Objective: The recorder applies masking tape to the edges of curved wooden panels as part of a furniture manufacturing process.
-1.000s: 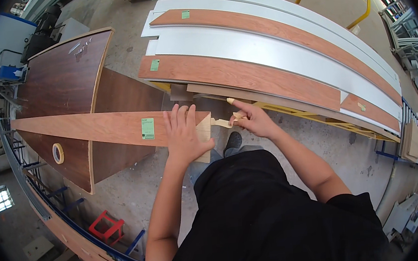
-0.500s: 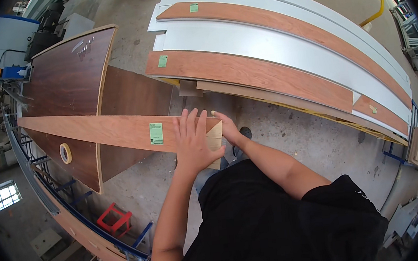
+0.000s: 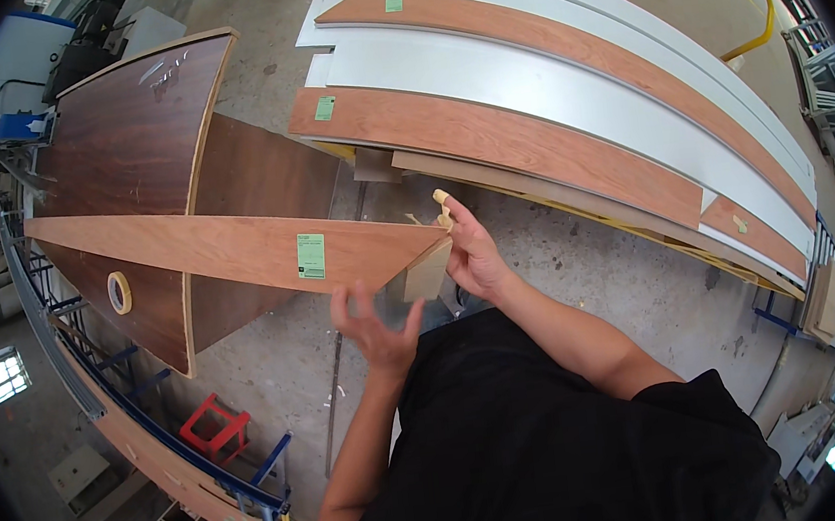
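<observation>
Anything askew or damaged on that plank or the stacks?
No damage visible. The reddish veneered plank lies slanted across the dark panel, its near end overhanging, held by the right hand. The left hand hovers open below. A tape roll sits nearby.

Single view only, head-worn fisheye, left of a pair. It looked steeply down and forward from the wearer's head, close over the left hand [image 3: 376,327] and right hand [image 3: 472,253] at the near end of a long plank [image 3: 225,247]. Farther panels and floor curved toward the dark rim. No second view to compare.
</observation>
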Demonstrator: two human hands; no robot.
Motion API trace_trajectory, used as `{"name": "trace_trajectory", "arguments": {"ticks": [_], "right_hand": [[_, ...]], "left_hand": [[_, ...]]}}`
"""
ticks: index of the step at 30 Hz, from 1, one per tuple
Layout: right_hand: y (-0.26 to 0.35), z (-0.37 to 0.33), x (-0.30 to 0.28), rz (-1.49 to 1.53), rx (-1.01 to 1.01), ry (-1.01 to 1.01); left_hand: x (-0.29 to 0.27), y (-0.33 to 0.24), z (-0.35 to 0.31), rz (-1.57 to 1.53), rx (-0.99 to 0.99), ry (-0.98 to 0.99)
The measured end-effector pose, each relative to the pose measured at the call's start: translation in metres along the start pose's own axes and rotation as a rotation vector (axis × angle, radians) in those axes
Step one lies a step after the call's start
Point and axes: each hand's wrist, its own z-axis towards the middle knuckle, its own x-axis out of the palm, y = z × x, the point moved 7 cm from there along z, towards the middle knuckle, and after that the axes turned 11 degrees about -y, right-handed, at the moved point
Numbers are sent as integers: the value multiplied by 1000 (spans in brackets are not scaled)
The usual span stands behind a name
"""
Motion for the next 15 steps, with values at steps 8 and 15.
{"name": "trace_trajectory", "arguments": {"ticks": [8,15], "right_hand": [[-5,-6,13,-198,2,36],[-27,19,3,-298,47,46]], "left_hand": [[33,29,-37,-508,-621,16],[31,42,-49,-343,-503,79]]}}
